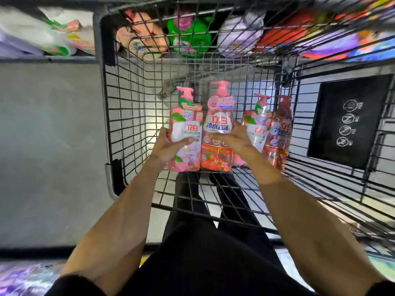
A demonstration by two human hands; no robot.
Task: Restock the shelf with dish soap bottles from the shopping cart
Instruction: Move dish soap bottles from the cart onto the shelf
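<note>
Several pink pump bottles of dish soap are inside the wire shopping cart (128,116). My left hand (168,146) grips the leftmost pale pink bottle (187,129) round its middle. Beside it, my right hand (233,138) grips a clear red bottle (218,124), thumb across its label. Both held bottles are upright and side by side. Two more bottles stand to the right in the cart: a pale pink one (257,122) and a clear red one (279,133).
A low shelf (70,58) beyond the cart carries bagged goods: green, purple and pink pouches (188,33). Grey floor lies to the left. A black placard (346,120) hangs on the cart's right side. My legs are under the cart basket.
</note>
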